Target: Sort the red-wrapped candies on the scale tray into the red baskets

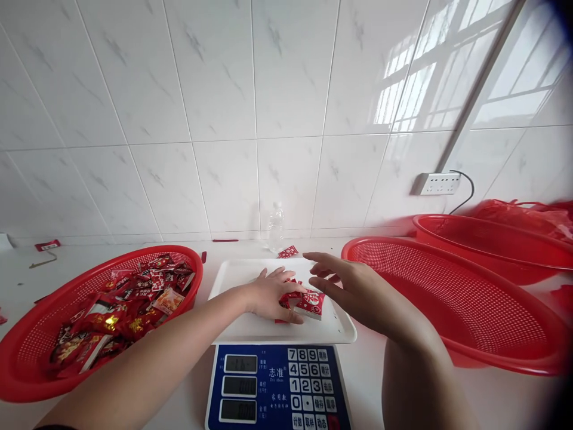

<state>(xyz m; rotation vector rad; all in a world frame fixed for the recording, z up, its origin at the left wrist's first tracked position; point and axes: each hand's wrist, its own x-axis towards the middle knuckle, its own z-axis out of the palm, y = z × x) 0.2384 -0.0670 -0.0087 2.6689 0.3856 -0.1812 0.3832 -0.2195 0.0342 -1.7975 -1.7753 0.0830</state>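
My left hand [274,297] reaches over the white tray [230,319] of a weighing scale, its fingers spread on top of several red snack packets [313,303]. Part of those packets is hidden beneath the palm. Just to the right, my right hand [342,283] hovers over the tray's right side, fingers loosely bent and apart, with nothing visible in them. Its fingertips are close to the packets; contact is hard to judge. The blue scale panel [277,382] with number keys and three small displays lies in front of the tray.
A red basket [27,352] on the left holds many wrapped snacks [120,304]. Two more red baskets, one nearer [447,298] and one behind [483,239], stand at right. A clear bottle [276,228] and a loose red packet [287,252] sit behind the tray. A power strip [437,183] hangs on the wall.
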